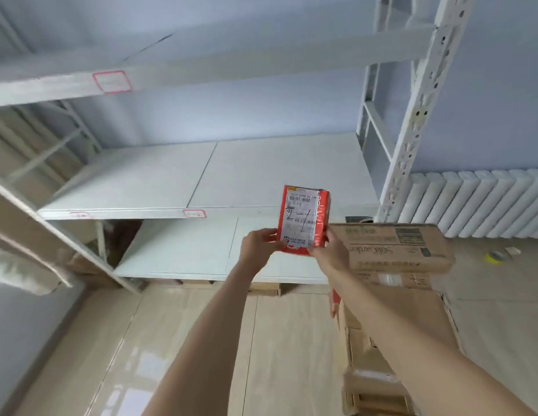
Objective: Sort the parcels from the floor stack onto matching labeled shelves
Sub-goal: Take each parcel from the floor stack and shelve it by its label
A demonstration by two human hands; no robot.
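Standing before the white shelf unit, I note its tiers carry red-bordered labels on the front rails, the middle rail tag being too blurred for me to read. Cardboard parcels are stacked on the floor at right. Between them, the red parcel is held upright with its shipping label facing me, presumably so the handwritten mark can be checked against the tags. My left hand pinches its lower left corner; my right hand grips the lower right edge. The parcel rises above both grips, unsupported by any shelf.
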